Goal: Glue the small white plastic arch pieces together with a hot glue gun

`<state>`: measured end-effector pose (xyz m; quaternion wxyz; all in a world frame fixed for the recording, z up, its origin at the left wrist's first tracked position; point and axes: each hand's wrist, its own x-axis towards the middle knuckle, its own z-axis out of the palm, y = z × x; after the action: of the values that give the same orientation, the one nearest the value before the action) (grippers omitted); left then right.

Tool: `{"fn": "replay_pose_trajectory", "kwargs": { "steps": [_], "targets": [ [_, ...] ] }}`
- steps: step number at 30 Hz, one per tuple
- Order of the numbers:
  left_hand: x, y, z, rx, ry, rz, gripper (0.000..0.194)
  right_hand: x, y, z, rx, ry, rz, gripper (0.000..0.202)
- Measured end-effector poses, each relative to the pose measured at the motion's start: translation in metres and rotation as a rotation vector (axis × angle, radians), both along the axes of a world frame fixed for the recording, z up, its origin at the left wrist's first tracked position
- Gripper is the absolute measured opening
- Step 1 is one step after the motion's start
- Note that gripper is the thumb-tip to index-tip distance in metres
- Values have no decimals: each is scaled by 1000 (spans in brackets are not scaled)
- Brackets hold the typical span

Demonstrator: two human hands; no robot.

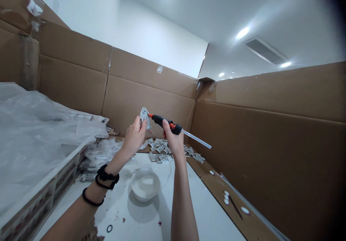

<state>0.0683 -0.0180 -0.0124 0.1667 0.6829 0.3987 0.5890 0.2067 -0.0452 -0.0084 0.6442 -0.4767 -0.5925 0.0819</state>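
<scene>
My left hand [134, 135] pinches a small pale grey moulded piece [145, 117] with a rounded top and a hole, held upright above the table. In my right hand [173, 140] is a black and orange glue gun [165, 122], its orange nozzle pointing left and touching or almost touching the piece's edge. A clear glue stick [196, 139] juts from the gun's back. Beyond my hands lies a heap of similar grey pieces [161, 148]. Below them a white bowl [145, 184] stands on the white table [129, 219]; something pale and rectangular shows inside it.
Cardboard walls [151, 93] enclose the table at the back and right. Plastic bags [45, 132] cover a crate [54, 194] at the left. White oval pieces [226, 197] and a dark thin tool [235, 206] lie on a cardboard strip at right. A black ring [109, 228] lies in front.
</scene>
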Motion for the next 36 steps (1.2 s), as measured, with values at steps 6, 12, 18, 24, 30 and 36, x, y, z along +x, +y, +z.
{"fn": "replay_pose_trajectory", "kwargs": {
  "steps": [6, 12, 18, 24, 30, 36],
  "targets": [
    [-3, 2, 0, 15, 49, 5, 19, 0, 0, 2, 85, 65, -71, 52],
    [-15, 13, -1, 36, 45, 19, 23, 0, 3, 5, 119, 216, -76, 50],
    [-19, 25, -4, 83, -118, 26, 29, 1, -1, 7, 41, 284, 68, 52],
    [-17, 24, -2, -22, -279, -151, 30, 2, -4, 4, -1, 207, 178, 50],
    [-12, 5, 8, -191, -387, -258, 21, 1, -4, 3, -39, 140, 158, 50],
    [-6, 0, 7, -214, -415, -306, 20, 1, -5, 3, -68, 97, 118, 52]
  ]
}}
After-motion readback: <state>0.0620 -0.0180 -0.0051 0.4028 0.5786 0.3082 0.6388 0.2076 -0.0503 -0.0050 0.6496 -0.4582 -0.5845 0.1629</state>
